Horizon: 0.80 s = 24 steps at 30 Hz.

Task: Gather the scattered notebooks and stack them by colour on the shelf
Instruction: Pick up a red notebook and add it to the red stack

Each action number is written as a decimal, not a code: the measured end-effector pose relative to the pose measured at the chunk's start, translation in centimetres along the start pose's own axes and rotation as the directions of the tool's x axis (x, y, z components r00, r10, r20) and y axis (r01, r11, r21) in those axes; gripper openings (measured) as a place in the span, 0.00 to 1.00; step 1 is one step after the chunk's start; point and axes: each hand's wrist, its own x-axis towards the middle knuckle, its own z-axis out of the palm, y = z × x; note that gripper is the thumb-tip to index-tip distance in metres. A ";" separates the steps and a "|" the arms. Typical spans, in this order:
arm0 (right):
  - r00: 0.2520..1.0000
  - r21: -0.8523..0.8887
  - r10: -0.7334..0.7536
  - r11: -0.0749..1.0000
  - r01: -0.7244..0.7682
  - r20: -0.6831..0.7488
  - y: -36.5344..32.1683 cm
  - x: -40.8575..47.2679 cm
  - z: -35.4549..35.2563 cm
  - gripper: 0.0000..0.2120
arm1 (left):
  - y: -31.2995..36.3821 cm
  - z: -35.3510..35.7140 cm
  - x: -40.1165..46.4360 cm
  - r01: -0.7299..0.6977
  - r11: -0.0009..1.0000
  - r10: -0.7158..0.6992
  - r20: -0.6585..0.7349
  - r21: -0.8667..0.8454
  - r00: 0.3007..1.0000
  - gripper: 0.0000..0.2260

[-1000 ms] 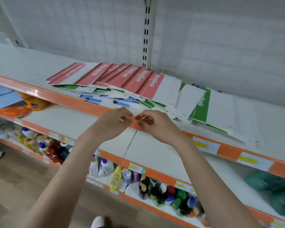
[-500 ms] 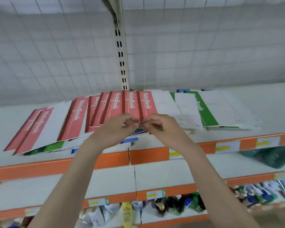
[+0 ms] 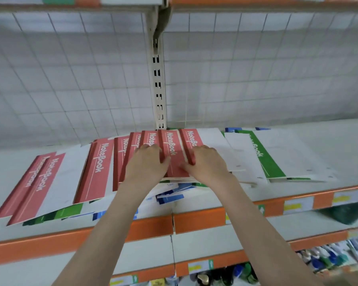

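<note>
Several red notebooks [image 3: 100, 166] lie fanned out and overlapping across the white shelf [image 3: 318, 195], over green notebooks [image 3: 262, 159] and blue notebooks [image 3: 170, 198] that stick out beneath. My left hand [image 3: 147, 164] and my right hand [image 3: 205, 162] both rest on the rightmost red notebooks at the middle of the spread, fingers bent over the covers. Whether either hand grips a cover edge is hidden by the fingers.
A slotted upright post [image 3: 158, 89] and a white wire-grid back panel stand behind the notebooks. An orange front rail [image 3: 198, 218] with price labels edges the shelf. Lower shelves hold bottles [image 3: 225, 275] and a dark green bundle [image 3: 347, 213].
My view has tilted up towards the notebook shelf. Both hands moved from in front of the shelf edge forward onto the red notebooks.
</note>
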 end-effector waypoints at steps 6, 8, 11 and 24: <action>0.998 -0.090 0.061 0.994 -0.062 -0.018 0.2 1.4 -0.5 0.17 | 1.3 1.1 0.9 0.059 0.996 -0.064 0.070 0.066 0.995 0.24; 0.997 -0.089 0.072 0.993 -0.073 -0.023 0.3 1.5 -0.7 0.17 | 1.5 1.3 0.8 0.075 0.995 -0.080 0.076 0.066 0.994 0.24; 0.998 -0.151 0.028 0.988 -0.037 -0.061 0.0 1.6 -0.6 0.13 | 1.1 1.5 0.8 0.115 0.993 -0.113 0.069 -0.016 0.991 0.24; 0.991 0.246 -0.132 0.960 0.135 -0.028 -1.9 1.9 -2.1 0.15 | 0.3 1.9 2.6 0.212 0.949 -0.181 0.145 -0.234 0.973 0.15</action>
